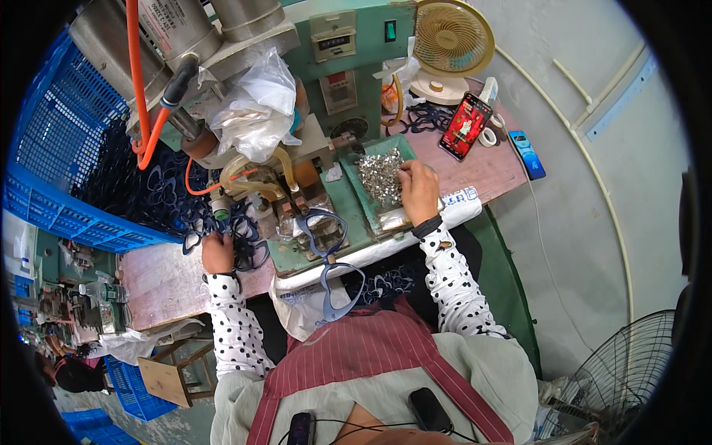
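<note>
My left hand (218, 254) is closed at the near edge of a heap of dark blue glasses frames (251, 236), its fingertips around the edge of one frame, partly hidden. My right hand (420, 194) is bent over a green tray (406, 148), thumb and fingers pinched together at a pile of small shiny metal pieces (380, 176). Whatever lies in that pinch is too small to make out. Between my hands, a blue glasses frame (343, 293) hangs from the front of the green bench machine (356, 248), one lens ring up at the fixture, the other toward my apron.
A blue crate (70, 193) full of dark frames stands at the left. Metal cylinders with orange hoses (141, 81) and a plastic bag (256, 111) overhang the work spot. Rightward are a phone (466, 126), a blue phone (526, 156), tape rolls (487, 137) and a small fan (454, 37).
</note>
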`<state>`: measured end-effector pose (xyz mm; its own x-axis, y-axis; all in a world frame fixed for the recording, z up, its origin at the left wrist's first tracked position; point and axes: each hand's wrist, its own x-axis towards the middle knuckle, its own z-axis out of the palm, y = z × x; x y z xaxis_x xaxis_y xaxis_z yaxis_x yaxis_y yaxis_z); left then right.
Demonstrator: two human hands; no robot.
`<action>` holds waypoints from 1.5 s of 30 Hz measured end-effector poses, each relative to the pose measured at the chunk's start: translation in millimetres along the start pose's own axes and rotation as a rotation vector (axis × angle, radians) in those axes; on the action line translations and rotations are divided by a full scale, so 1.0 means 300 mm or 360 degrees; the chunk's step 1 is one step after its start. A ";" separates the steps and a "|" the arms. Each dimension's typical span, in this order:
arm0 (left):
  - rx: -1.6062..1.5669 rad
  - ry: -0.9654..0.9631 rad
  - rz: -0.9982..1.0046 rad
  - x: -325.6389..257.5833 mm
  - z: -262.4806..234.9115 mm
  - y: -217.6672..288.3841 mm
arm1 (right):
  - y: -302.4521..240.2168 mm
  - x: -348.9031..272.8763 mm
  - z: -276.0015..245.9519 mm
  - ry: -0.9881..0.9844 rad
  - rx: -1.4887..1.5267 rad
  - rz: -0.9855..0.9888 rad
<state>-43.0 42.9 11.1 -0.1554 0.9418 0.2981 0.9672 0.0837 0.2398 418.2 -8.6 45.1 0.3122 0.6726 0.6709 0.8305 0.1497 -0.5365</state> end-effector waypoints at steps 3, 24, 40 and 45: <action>-0.0020 0.0540 0.0236 -0.042 -0.077 0.038 | -0.003 0.001 0.006 -0.0043 -0.0039 -0.0039; -0.1279 0.0534 0.1817 -0.279 -0.409 0.677 | -0.515 0.068 -0.093 -0.0839 0.1368 0.0553; -0.1294 0.0303 0.2271 -0.231 -0.362 0.671 | -0.179 0.087 0.001 -0.0016 -0.0093 -0.0020; -0.1397 0.0338 0.2257 -0.227 -0.342 0.666 | 0.020 0.030 -0.088 -0.0539 0.0177 0.0453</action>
<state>140.3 -38.0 133.7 0.5867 0.0449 0.8086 -0.0283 -0.9967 0.0759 438.2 -20.8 61.5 0.3373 0.8944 0.2936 0.6730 -0.0110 -0.7395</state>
